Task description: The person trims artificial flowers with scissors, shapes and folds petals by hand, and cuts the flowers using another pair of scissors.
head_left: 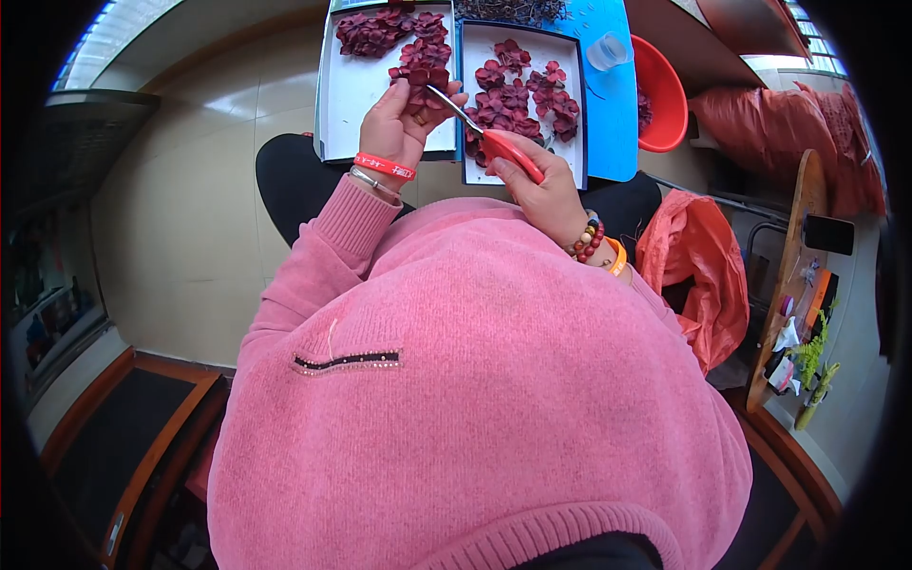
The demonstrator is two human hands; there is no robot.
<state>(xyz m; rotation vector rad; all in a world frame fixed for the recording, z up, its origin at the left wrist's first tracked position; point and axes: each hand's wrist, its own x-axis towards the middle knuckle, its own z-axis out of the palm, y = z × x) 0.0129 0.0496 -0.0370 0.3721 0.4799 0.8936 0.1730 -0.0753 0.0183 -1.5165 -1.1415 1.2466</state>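
My left hand (396,123) is closed on a dark red artificial flower (426,91), with the fingers around its lower side. It is over the near right part of a white-lined shallow box (356,119). In my right hand (551,198) is a pair of scissors with red handles (513,155), and its silver tip reaches the flower. Beneath and beyond the scissors, several dark red flowers (503,103) lie in a second white-lined box (562,157) with a dark rim. More dark red flowers (372,34) sit at the far side of the first box.
Both boxes rest on a blue tabletop (613,123). A clear plastic cup (606,51) and a heap of dark thin pieces (513,9) are at its far side. To the right are a red basin (665,104), a red plastic bag (698,275) and a wooden-edged shelf (788,275).
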